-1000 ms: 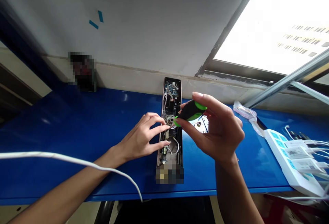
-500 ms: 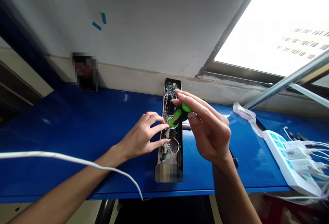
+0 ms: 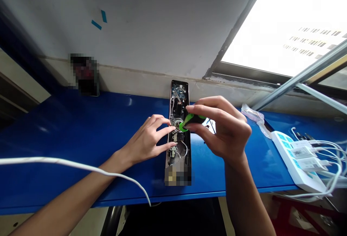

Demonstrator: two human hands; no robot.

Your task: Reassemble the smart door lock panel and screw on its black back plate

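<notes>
A long narrow open casing (image 3: 189,149) lies lengthwise on the blue table, with a circuit board, white wires and metal parts showing inside. My right hand (image 3: 225,127) pinches a short green-and-black screwdriver (image 3: 199,119) over the middle of the casing. The handle is tilted, its green end low beside a round metal part (image 3: 177,124); the tip cannot be made out. From the left, my left hand (image 3: 150,136) reaches over the casing's edge with fingers spread, fingertips at the parts near the screwdriver.
A white power strip (image 3: 298,163) with several plugged-in chargers stands at the right. Behind it lies a clear plastic bag (image 3: 253,115). A white cable (image 3: 81,169) crosses above my left forearm. A blurred-out object (image 3: 85,75) leans on the wall at the left.
My right hand has changed from extended fingers along the screwdriver to a pinch round its handle, which now leans more to the right. My left hand stays at the casing. The view has shifted slightly.
</notes>
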